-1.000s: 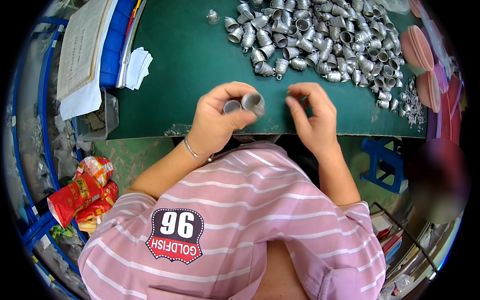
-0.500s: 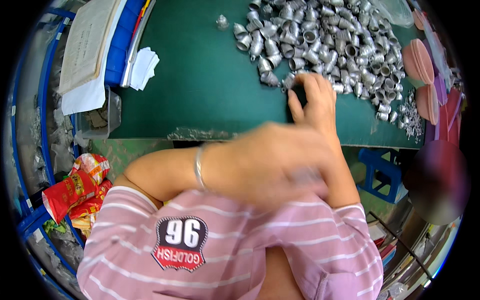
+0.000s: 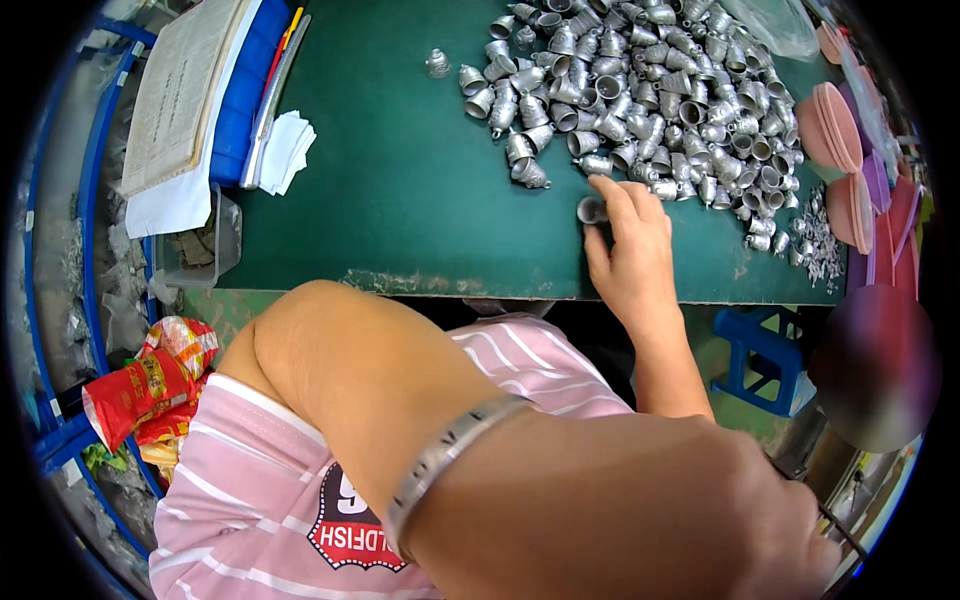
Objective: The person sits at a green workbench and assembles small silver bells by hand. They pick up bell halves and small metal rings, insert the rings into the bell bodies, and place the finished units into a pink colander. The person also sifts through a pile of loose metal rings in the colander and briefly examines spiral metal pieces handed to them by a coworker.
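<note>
Green table (image 3: 400, 200), metal bells (image 3: 640, 90), right hand (image 3: 630, 250) on bell (image 3: 592, 210)

A green-topped bench (image 3: 400, 200) filled the upper middle, front edge worn. On its left end lay papers (image 3: 185, 90) on a blue folder (image 3: 240, 110), w/ a grey tray (image 3: 205, 245) just below. Blue frame rails (image 3: 90, 200) ran down the left. Blue stool (image 3: 765, 360) stood under the bench at right. Light even, no hard shadows.
</note>
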Demonstrator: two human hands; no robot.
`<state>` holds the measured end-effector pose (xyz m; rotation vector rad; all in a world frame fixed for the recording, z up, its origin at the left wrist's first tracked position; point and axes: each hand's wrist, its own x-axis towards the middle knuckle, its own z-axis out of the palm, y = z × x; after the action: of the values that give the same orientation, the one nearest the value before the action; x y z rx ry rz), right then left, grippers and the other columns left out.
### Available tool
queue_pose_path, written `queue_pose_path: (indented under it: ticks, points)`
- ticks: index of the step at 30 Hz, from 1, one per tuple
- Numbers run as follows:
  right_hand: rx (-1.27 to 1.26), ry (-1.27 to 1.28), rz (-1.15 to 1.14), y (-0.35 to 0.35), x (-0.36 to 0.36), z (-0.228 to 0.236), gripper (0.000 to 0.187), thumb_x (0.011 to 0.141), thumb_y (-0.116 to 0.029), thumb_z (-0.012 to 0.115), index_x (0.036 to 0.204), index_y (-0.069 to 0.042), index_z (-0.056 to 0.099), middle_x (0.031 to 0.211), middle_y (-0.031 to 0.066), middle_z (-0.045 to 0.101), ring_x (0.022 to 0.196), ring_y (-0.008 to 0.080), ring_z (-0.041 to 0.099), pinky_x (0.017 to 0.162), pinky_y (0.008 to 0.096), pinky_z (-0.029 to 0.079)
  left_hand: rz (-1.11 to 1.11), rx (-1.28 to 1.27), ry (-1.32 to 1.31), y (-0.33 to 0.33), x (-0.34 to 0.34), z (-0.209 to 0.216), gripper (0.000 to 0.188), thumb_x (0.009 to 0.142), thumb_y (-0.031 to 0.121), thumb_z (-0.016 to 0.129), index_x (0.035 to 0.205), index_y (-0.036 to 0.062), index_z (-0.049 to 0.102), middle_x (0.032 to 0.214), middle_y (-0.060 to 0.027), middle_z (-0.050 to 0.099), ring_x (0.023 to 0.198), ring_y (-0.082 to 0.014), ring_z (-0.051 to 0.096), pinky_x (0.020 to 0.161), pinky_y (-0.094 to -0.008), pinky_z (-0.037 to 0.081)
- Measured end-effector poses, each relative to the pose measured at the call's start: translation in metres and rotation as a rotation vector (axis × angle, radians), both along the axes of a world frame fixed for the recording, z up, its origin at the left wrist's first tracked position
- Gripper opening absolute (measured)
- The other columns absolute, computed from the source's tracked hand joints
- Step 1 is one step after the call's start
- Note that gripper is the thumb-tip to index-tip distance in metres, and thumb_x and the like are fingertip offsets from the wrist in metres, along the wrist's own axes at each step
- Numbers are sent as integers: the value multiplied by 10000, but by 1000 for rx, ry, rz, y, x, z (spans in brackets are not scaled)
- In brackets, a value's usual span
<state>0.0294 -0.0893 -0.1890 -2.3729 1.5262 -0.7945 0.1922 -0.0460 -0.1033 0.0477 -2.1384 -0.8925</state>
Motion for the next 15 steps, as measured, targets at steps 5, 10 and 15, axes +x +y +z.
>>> queue_pose_path:
  ticks: [5, 10, 15]
  points:
    - [15, -8, -46, -1, -1, -3, 281, 730, -35, 659, 998, -27, 571, 943, 117, 566, 876, 313, 543, 747, 401, 405, -12, -138, 36, 3, -17, 26, 178, 799, 198, 580, 861, 37, 620, 719, -76, 570, 612, -231, 579, 483, -328, 465]
    - [166, -393, -56, 1, 3, -2, 342, 709, 19, 686, 1028, -18, 567, 912, 107, 572, 773, 238, 569, 664, 321, 448, -117, -272, 27, 20, -27, 23, 184, 779, 206, 596, 852, 39, 624, 699, -65, 571, 602, -223, 578, 486, -330, 463]
    - [287, -591, 7, 6, -7, 3, 313, 707, 14, 705, 1005, -27, 616, 908, 61, 576, 769, 147, 548, 632, 249, 446, -187, -40, 79, 15, 6, -13, 191, 760, 213, 612, 843, 41, 629, 680, -55, 572, 593, -214, 577, 488, -332, 460]
